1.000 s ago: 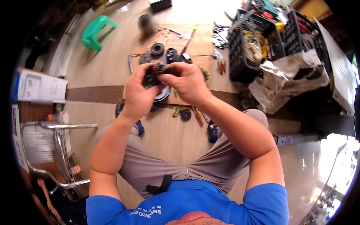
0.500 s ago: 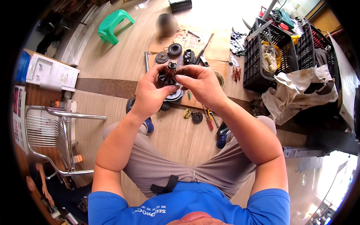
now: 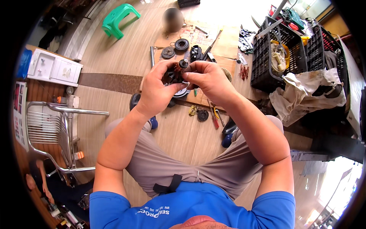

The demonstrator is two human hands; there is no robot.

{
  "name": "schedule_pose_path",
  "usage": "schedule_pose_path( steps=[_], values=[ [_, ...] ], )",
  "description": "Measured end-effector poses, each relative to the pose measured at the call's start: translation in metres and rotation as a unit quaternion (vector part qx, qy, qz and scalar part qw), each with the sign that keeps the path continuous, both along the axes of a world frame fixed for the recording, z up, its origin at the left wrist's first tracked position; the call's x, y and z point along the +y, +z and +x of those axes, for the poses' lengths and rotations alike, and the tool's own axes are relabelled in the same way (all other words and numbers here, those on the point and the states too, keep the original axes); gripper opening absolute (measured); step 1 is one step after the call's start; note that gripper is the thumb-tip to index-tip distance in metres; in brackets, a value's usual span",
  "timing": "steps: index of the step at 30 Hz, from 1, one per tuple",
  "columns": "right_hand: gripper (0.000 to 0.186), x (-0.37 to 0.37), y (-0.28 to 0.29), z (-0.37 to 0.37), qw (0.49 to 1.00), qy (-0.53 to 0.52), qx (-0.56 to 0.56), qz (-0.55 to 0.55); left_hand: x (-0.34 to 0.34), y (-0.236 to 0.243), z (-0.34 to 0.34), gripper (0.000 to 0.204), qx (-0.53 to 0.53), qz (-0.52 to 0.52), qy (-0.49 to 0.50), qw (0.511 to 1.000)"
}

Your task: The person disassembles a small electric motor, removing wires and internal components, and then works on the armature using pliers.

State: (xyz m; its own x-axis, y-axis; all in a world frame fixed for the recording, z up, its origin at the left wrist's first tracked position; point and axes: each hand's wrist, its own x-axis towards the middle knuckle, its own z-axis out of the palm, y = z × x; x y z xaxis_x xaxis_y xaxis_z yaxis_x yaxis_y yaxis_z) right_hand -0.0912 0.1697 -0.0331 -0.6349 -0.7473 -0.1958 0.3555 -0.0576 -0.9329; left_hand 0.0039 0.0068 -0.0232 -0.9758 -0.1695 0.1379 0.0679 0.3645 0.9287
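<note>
My left hand [image 3: 156,89] is wrapped round the lower part of a small dark motor part with copper-coloured windings and a metal shaft [image 3: 180,68]. The fingers of my right hand [image 3: 213,82] close on the same part from the right, thumb against its side. Beneath and beyond my hands, cardboard [image 3: 223,45] bears a black ring [image 3: 182,44], a round disc [image 3: 168,52], a black housing [image 3: 196,52] and a grey tube [image 3: 151,56]. Hand tools [image 3: 214,119] and a dark wheel [image 3: 203,115] lie between the cardboard and my legs.
Black crates [image 3: 263,65] and crumpled cloth [image 3: 301,95] stand at the right. A green stool [image 3: 118,17] is at the upper left, a white cabinet [image 3: 53,66] and a chrome chair [image 3: 49,133] at the left. Another person's arm [image 3: 46,183] shows at the lower left.
The view has shifted, so the cardboard and surroundings sit further right in the picture. My hands stay on the part, whose shaft and windings show more clearly than a second ago.
</note>
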Motion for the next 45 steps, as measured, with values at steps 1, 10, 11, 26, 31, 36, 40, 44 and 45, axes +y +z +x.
schedule_pose_path(
  steps=[1, 10, 11, 26, 31, 36, 40, 44, 45],
  values=[
    [0.013, 0.0, 0.0, 0.0, 1.0, 0.0, 0.0, 0.0, 0.001, 0.001, 0.0, 0.051, 0.0, 0.0, 0.0, 1.0],
    [0.012, -0.005, -0.004, 0.002, 1.0, -0.005, 0.012, -0.016, 0.006, 0.01, 0.0, 0.055, 0.075, -0.168, 0.038, 0.982],
    [0.012, -0.006, -0.005, 0.002, 0.999, -0.017, -0.001, -0.044, 0.006, 0.01, 0.0, 0.056, 0.079, -0.186, 0.048, 0.978],
    [0.012, -0.004, 0.004, 0.0, 0.995, -0.027, -0.03, -0.096, 0.007, 0.015, -0.003, 0.053, 0.11, -0.202, 0.065, 0.971],
    [0.012, -0.005, 0.004, 0.002, 0.993, -0.06, -0.064, -0.083, 0.004, 0.0, -0.003, 0.051, 0.047, 0.036, 0.063, 0.996],
    [0.01, -0.002, 0.003, 0.009, 0.953, -0.105, 0.284, -0.029, -0.001, -0.005, -0.006, 0.05, 0.054, -0.007, 0.063, 0.997],
    [0.012, 0.004, 0.008, 0.005, 0.925, -0.105, 0.364, -0.014, 0.004, 0.007, -0.005, 0.048, -0.016, 0.151, 0.049, 0.987],
    [0.014, 0.008, 0.013, 0.01, 0.891, -0.077, 0.447, -0.034, -0.011, 0.008, -0.008, 0.038, 0.009, 0.351, 0.061, 0.934],
    [0.014, 0.008, 0.013, 0.011, 0.863, -0.068, 0.5, -0.037, -0.016, 0.009, -0.008, 0.035, 0.008, 0.413, 0.031, 0.91]
  ],
)
